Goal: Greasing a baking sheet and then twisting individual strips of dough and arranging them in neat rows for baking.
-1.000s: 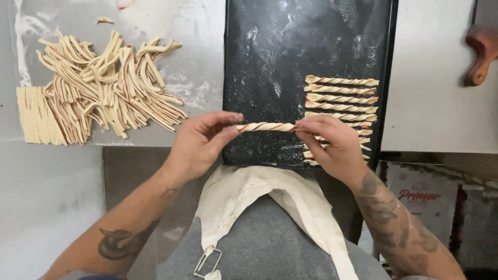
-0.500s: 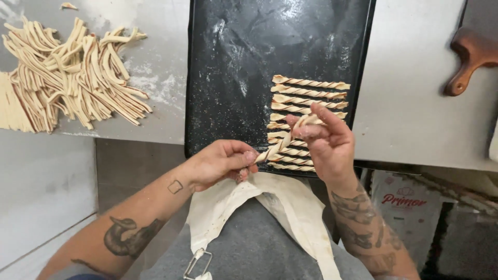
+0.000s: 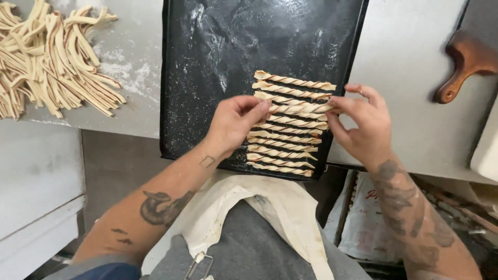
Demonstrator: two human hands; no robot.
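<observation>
A twisted dough stick (image 3: 300,109), pale with darker reddish-brown seams spiralling along its length, is stretched level between both hands above the row of twists. The left hand (image 3: 234,124) pinches its left end between thumb and fingertips; the right hand (image 3: 363,127) pinches the right end the same way, its other fingers curled loosely. The stick seems to hover just over or lightly on the row; from this angle I cannot tell which.

Under and around it lie the finished twists (image 3: 282,148), ropey and ridged, set parallel and close together in a stack that runs from the tray's middle to its near edge. They sit in the right part of a black baking tray (image 3: 207,67), a flat rectangular sheet with a low rim, its dark surface dusted with flour.

To the left, on a grey floured worktop (image 3: 132,98), is a loose pile of raw dough strips (image 3: 49,57), flat, soft and cream-coloured. To the far right, a brown wooden handle (image 3: 464,65) with a rounded end rests on the counter.
</observation>
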